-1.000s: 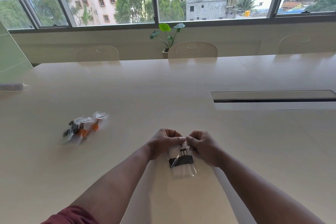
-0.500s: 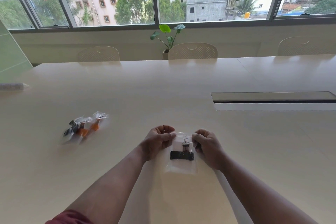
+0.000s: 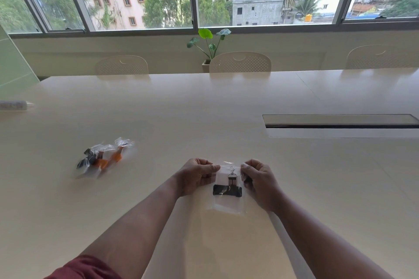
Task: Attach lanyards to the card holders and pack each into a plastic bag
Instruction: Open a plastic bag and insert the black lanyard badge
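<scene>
Both hands pinch the top corners of a clear plastic bag (image 3: 227,201) on the pale worktop (image 3: 226,102), left grip (image 3: 196,175) and right grip (image 3: 258,179) closed on it, black lanyard (image 3: 227,190) inside

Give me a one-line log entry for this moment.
step: closing bag top | left hand: pinching plastic bag | right hand: pinching bag | contents: black lanyard | packed bags: left

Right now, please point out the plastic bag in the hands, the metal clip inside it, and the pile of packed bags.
plastic bag (image 3: 227,207): head view, clear lower part.
metal clip (image 3: 232,179): head view, clip body.
pile of packed bags (image 3: 102,159): head view, middle of pile.
</scene>
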`<control>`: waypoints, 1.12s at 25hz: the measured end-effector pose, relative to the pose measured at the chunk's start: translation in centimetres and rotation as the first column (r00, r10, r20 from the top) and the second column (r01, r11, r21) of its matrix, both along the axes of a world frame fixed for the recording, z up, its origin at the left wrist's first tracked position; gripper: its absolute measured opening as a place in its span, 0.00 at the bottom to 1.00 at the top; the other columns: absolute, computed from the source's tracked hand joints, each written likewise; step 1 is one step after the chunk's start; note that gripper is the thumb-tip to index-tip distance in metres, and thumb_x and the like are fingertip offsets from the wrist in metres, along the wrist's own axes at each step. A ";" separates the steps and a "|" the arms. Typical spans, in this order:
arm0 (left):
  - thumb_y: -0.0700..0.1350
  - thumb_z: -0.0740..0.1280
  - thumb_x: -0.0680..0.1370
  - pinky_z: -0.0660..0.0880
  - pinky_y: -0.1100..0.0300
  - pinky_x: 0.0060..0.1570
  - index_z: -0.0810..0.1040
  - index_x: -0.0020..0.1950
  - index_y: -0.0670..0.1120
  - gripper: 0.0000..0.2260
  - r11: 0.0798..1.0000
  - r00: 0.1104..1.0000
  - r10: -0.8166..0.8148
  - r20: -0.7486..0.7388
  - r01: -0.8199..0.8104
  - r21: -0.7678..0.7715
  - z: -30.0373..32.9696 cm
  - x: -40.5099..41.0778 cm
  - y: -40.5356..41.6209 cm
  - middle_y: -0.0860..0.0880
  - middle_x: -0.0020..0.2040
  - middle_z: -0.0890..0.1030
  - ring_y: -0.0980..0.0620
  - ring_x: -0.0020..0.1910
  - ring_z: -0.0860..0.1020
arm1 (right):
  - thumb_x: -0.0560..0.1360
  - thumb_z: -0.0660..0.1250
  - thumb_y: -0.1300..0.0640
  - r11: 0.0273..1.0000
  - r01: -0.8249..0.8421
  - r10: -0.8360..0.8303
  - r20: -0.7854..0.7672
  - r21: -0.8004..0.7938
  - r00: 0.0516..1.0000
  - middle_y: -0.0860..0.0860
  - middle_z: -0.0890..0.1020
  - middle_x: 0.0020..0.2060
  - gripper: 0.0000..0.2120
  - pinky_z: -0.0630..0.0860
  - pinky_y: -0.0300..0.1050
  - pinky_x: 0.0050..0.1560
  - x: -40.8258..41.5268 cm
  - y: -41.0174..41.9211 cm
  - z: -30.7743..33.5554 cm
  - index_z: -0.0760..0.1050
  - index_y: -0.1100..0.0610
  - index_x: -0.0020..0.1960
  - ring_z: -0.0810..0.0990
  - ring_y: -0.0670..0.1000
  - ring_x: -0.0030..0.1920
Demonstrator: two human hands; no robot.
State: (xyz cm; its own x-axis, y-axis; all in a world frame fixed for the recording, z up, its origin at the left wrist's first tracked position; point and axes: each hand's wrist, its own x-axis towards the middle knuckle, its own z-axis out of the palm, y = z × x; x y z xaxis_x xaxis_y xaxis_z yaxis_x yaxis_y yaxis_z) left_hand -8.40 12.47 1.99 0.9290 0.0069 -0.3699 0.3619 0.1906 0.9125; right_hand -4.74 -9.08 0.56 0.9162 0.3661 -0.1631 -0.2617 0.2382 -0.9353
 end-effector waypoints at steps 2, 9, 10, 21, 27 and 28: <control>0.39 0.75 0.75 0.81 0.58 0.42 0.81 0.45 0.40 0.05 0.999 1.000 0.021 -0.001 -0.021 -0.042 0.1 -0.1 0.1 0.42 0.43 0.83 0.49 0.40 0.82 | 0.82 0.63 0.65 1.000 -0.002 0.002 0.003 -0.006 1.000 0.53 0.74 0.27 0.11 0.65 0.36 0.24 -0.1 0.1 0.0 0.73 0.60 0.41 0.67 0.47 0.25; 0.36 0.71 0.79 0.82 0.60 0.42 0.81 0.44 0.41 0.04 0.991 0.996 0.084 -0.002 -0.084 -0.107 0.1 -0.1 0.0 0.44 0.39 0.83 0.51 0.38 0.81 | 0.82 0.63 0.65 0.999 -0.021 0.022 0.014 -0.027 1.000 0.53 0.74 0.27 0.12 0.64 0.36 0.23 -0.1 0.2 0.1 0.73 0.60 0.40 0.67 0.46 0.24; 0.36 0.70 0.79 0.82 0.60 0.41 0.81 0.43 0.41 0.05 0.990 0.996 0.091 0.004 -0.090 -0.107 0.1 -0.1 -0.1 0.44 0.39 0.83 0.51 0.38 0.82 | 0.82 0.63 0.65 0.999 -0.023 0.024 0.020 -0.031 1.000 0.53 0.74 0.27 0.12 0.64 0.36 0.24 -0.2 0.2 0.1 0.73 0.60 0.40 0.67 0.46 0.25; 0.44 0.74 0.75 0.76 0.57 0.41 0.79 0.48 0.38 0.10 0.999 0.998 -0.013 0.067 0.015 -0.034 -0.2 -0.2 -0.2 0.41 0.42 0.76 0.48 0.38 0.75 | 0.82 0.63 0.65 0.998 -0.047 0.049 0.054 -0.043 0.997 0.54 0.74 0.28 0.12 0.64 0.37 0.25 -0.1 0.2 -0.2 0.73 0.60 0.39 0.67 0.47 0.26; 0.41 0.76 0.74 0.79 0.59 0.36 0.83 0.46 0.39 0.07 0.999 0.999 -0.015 0.049 0.013 0.042 -0.4 0.1 -0.2 0.43 0.39 0.82 0.50 0.36 0.80 | 0.82 0.64 0.64 0.997 -0.067 0.069 0.059 -0.030 0.996 0.54 0.74 0.28 0.14 0.65 0.37 0.26 0.2 0.1 -0.7 0.74 0.57 0.37 0.68 0.47 0.26; 0.41 0.76 0.73 0.79 0.58 0.37 0.83 0.45 0.39 0.06 0.999 0.999 -0.001 0.054 -0.001 0.047 -0.4 0.1 -0.2 0.43 0.40 0.81 0.49 0.36 0.80 | 0.82 0.64 0.64 0.997 -0.070 0.072 0.059 -0.030 0.996 0.54 0.74 0.28 0.15 0.64 0.38 0.26 0.2 0.1 -0.7 0.74 0.57 0.37 0.68 0.47 0.26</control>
